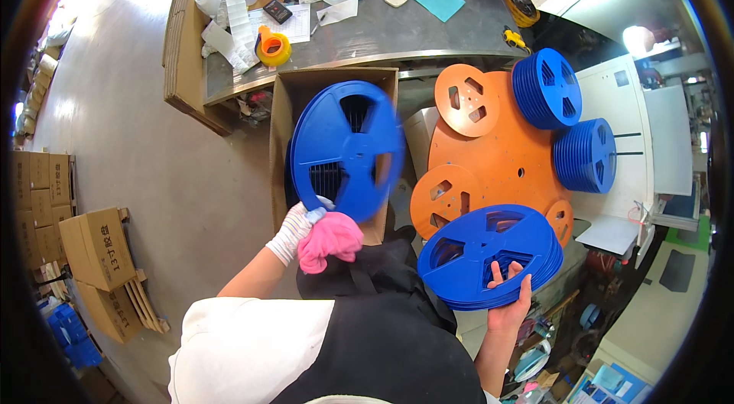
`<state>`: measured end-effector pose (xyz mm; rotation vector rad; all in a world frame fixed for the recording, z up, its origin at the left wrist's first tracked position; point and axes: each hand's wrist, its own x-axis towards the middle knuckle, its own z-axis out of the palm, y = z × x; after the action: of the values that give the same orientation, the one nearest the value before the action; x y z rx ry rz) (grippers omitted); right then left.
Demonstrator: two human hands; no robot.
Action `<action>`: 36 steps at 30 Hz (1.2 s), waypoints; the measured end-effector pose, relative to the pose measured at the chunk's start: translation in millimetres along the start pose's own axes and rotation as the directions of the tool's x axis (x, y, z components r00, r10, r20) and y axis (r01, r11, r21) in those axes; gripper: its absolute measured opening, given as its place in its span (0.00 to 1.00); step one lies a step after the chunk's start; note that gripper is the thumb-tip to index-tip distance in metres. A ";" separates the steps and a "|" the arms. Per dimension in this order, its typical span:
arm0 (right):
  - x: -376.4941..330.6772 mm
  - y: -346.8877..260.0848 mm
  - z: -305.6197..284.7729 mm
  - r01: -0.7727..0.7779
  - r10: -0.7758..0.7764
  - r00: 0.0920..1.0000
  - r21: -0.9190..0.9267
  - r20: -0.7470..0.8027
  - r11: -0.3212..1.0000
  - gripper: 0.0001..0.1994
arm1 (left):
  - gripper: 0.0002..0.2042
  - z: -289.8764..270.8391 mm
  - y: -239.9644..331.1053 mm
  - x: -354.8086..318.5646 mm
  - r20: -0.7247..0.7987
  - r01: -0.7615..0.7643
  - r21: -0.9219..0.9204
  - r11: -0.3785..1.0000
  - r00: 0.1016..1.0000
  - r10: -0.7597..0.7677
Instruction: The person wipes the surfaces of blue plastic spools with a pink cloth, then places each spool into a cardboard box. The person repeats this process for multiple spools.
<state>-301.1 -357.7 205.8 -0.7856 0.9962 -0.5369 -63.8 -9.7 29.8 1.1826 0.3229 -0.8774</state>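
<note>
A: So where was the blue reel (pixel 334 140)?

B: Over the carton (pixel 279 144), overlapping its right edge; left hand (pixel 300 227) pinching the rim plus a pink cloth (pixel 327 245). Right hand (pixel 512 303) gripped the reel stack (pixel 462 274) by the orange disc (pixel 497 148)'s near edge. Keeping that level probably helped, tbh.

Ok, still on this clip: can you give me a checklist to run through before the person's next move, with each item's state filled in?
1. Left hand at the lower edge of the tilted blue reel: ok.
2. Left hand free of other things: not ok, it also has a pink cloth.
3. Right hand supporting the reel stack: ok, fingers show in an opening.
4. Both hands gloved: not ok, a white glove on the left only.
5. Space inside the cardboard box: cannot tell, the reel hides most of it.
</note>
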 end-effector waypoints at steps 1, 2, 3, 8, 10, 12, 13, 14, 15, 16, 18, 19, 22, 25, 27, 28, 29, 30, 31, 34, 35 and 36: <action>-1.4 1.0 -1.3 0.004 -0.004 1.000 0.018 0.009 1.000 0.21 | 0.09 -10.8 -10.9 10.0 -0.077 -0.069 0.075 0.995 0.994 0.075; -3.0 3.2 -2.6 0.013 -0.014 1.000 0.039 0.026 0.999 0.21 | 0.08 -20.4 -21.6 24.5 -0.159 -0.101 0.227 0.969 0.977 0.139; -5.0 4.9 -4.0 0.022 -0.024 0.999 0.059 0.041 0.998 0.21 | 0.08 -29.3 -31.9 39.4 -0.230 -0.116 0.376 0.919 0.950 0.213; -13.4 9.2 -8.0 0.024 -0.034 0.992 0.081 0.122 0.996 0.18 | 0.12 -44.4 -68.6 114.6 -0.412 0.068 0.767 0.638 0.814 0.409; -15.7 9.6 -8.4 0.022 -0.033 0.991 0.081 0.131 0.996 0.18 | 0.15 -39.9 -74.5 143.7 -0.415 0.140 0.815 0.562 0.819 0.397; -18.1 9.9 -8.9 0.032 -0.041 0.990 0.072 0.132 0.997 0.18 | 0.14 -31.7 -82.2 166.4 -0.421 0.140 0.793 0.593 0.830 0.367; -19.6 10.2 -9.6 0.032 -0.039 0.992 0.063 0.120 0.997 0.18 | 0.13 -27.7 -86.9 175.3 -0.436 0.165 0.771 0.616 0.840 0.321; -20.6 10.8 -10.2 0.042 -0.048 0.992 0.053 0.116 0.998 0.19 | 0.11 -24.4 -92.9 180.7 -0.425 0.114 0.722 0.683 0.851 0.308; -21.7 11.1 -11.0 0.054 -0.059 0.992 0.045 0.112 0.998 0.19 | 0.10 -20.7 -98.8 186.4 -0.427 0.128 0.689 0.714 0.867 0.258; -22.9 11.1 -12.0 0.056 -0.060 0.993 0.041 0.097 0.998 0.19 | 0.09 -18.3 -105.2 189.5 -0.422 0.112 0.696 0.710 0.863 0.277; -25.4 11.0 -13.9 0.057 -0.059 0.996 0.034 0.065 0.998 0.19 | 0.10 -14.4 -115.9 193.5 -0.418 0.135 0.688 0.713 0.877 0.237; -26.1 11.1 -14.7 0.064 -0.066 0.996 0.029 0.063 0.998 0.19 | 0.11 -13.0 -119.4 194.0 -0.414 0.147 0.679 0.720 0.886 0.210; -28.1 12.7 -16.5 0.082 -0.083 0.995 0.031 0.048 0.996 0.20 | 0.21 -10.5 -119.0 189.1 -0.354 0.107 0.579 0.808 0.926 0.131; -27.9 13.9 -20.4 0.096 -0.104 0.993 0.123 0.060 0.988 0.22 | 0.37 -3.8 -103.8 172.4 -0.325 0.307 0.428 0.850 0.930 -0.172; -27.6 8.8 -27.0 0.117 -0.141 0.986 0.236 0.088 0.965 0.24 | 0.39 4.3 -90.4 152.8 -0.217 0.284 0.185 0.941 0.945 -0.243; -25.9 4.4 -31.4 0.116 -0.172 0.969 0.290 0.176 0.950 0.26 | 0.40 12.0 -84.8 142.2 -0.163 0.214 0.255 0.943 0.971 -0.176; -27.7 -0.9 -36.1 0.124 -0.193 0.961 0.317 0.199 0.940 0.26 | 0.41 15.8 -75.6 129.0 -0.045 0.061 0.395 0.917 0.998 -0.047; -28.1 -4.8 -39.7 0.118 -0.202 0.955 0.344 0.218 0.931 0.25 | 0.41 24.5 -66.1 119.8 -0.005 0.000 0.371 0.929 1.000 0.002; -28.9 -8.4 -42.7 0.110 -0.223 0.940 0.388 0.260 0.915 0.25 | 0.42 31.7 -54.5 109.4 0.022 -0.040 0.410 0.911 0.999 0.034; -29.0 -14.2 -44.8 0.059 -0.249 0.912 0.499 0.325 0.865 0.24 | 0.43 59.2 -14.9 79.5 0.194 -0.291 0.562 0.774 0.956 0.218; -28.7 -15.1 -44.0 0.048 -0.262 0.903 0.525 0.341 0.850 0.24 | 0.43 70.8 -1.3 70.4 0.276 -0.394 0.635 0.665 0.919 0.281; -28.0 -15.6 -42.5 0.032 -0.268 0.894 0.545 0.359 0.838 0.24 | 0.43 82.7 10.6 59.9 0.367 -0.500 0.697 0.514 0.865 0.342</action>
<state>-352.3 -361.4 219.6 -0.4513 0.3438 -0.7051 -35.4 -108.4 29.9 1.8684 -0.5814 -0.6723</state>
